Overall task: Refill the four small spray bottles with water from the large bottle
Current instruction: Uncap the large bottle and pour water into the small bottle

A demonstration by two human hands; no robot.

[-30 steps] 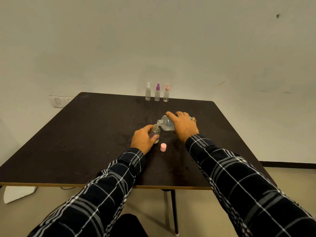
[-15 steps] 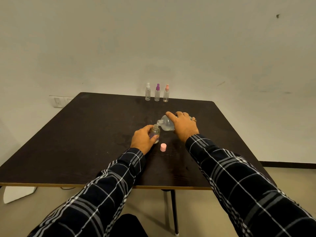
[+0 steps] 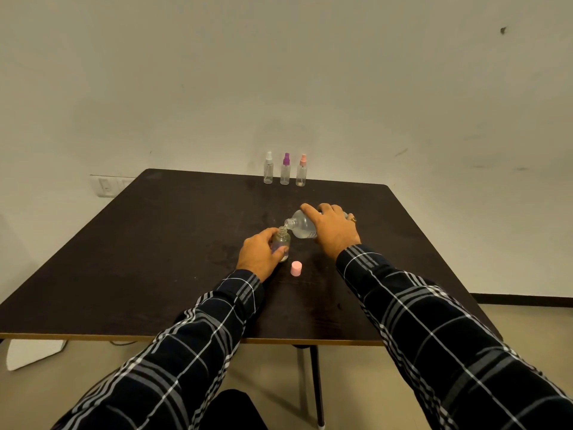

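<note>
My left hand [image 3: 259, 253] grips a small clear spray bottle [image 3: 282, 242] that stands open-topped on the dark table [image 3: 155, 259]. My right hand [image 3: 331, 229] holds the large clear bottle [image 3: 300, 226], tipped on its side with its mouth just over the small bottle's neck. A pink cap [image 3: 296, 268] stands on the table just in front of the small bottle. Three more small spray bottles stand in a row at the far edge: white-topped [image 3: 268, 168], purple-topped [image 3: 285, 169] and pink-topped [image 3: 301, 171].
The table meets a pale wall at the back, with a wall socket [image 3: 107, 187] low on the left. Something white [image 3: 34, 353] lies on the floor under the table's front left edge. A table leg [image 3: 317, 386] stands between my arms.
The large bottle's mouth has dipped slightly closer to the small bottle's neck. Both hands stay where they were.
</note>
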